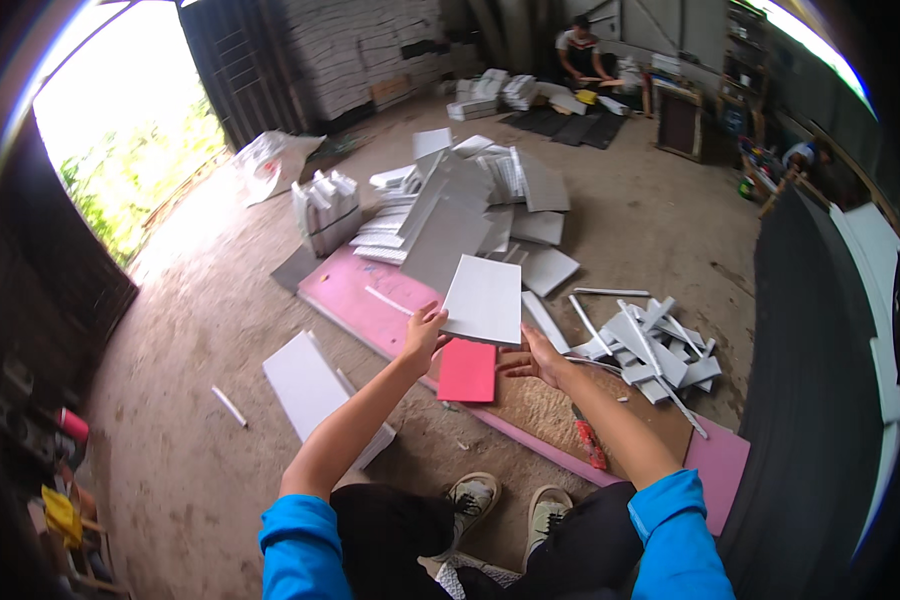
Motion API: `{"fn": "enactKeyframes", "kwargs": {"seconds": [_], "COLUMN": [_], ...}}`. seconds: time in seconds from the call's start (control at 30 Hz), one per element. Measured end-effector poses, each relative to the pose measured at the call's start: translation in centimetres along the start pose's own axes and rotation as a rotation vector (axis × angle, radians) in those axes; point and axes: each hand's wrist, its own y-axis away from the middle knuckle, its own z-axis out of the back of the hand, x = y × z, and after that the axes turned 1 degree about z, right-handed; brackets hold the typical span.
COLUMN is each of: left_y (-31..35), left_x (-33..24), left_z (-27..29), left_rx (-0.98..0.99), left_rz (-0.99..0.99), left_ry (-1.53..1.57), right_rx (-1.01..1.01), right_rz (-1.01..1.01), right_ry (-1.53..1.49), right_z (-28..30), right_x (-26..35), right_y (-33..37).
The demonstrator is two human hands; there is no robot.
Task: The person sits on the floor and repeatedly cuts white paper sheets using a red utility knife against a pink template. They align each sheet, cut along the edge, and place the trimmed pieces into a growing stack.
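A white rectangular foam board is held up in front of me, slightly tilted. My left hand grips it by its lower left corner. At its lower right corner is my right hand, fingers spread apart below the edge; whether the thumb touches the board I cannot tell. Under the hands a flat red rectangular piece lies across a pink board and a brown panel. A red-handled cutting tool rests on the panel, near my right forearm.
Beyond the pink board is a heap of grey-white boards, with a strapped bundle to its left. Narrow offcuts pile up at right. Larger white boards lie by my left arm. Another person works at the back.
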Motion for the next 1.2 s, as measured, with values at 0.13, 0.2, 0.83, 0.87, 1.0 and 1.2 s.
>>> {"fn": "enactKeyframes", "kwargs": {"seconds": [0.13, 0.2, 0.83, 0.87, 1.0, 1.2], "left_y": [5.8, 9.8, 13.3, 12.6, 11.3, 11.9], "left_x": [-1.0, -0.7, 10.8, 10.5, 10.9, 10.5], "left_z": [8.0, 12.8, 23.0, 23.6, 24.4, 22.9], "left_rx": [-0.149, -0.276, -0.751, -0.714, -0.777, -0.782], "left_rz": [-0.161, -0.231, -0.262, -0.280, -0.277, -0.283], "left_ry": [-0.014, -0.093, -0.398, -0.398, -0.516, -0.570], "right_rx": [0.074, 0.206, 0.319, 0.302, 0.279, 0.281], "right_rz": [0.127, 0.062, 0.199, 0.206, 0.184, 0.168], "right_ry": [0.030, 0.067, 0.855, 0.857, 0.854, 0.926], "right_z": [-7.7, -13.9, -24.6, -25.5, -27.2, -25.6], "right_x": [0.1, -0.4, -12.2, -12.4, -12.7, -13.6], "right_y": [-5.0, -4.9, -8.3, -8.3, -8.9, -10.1]}}
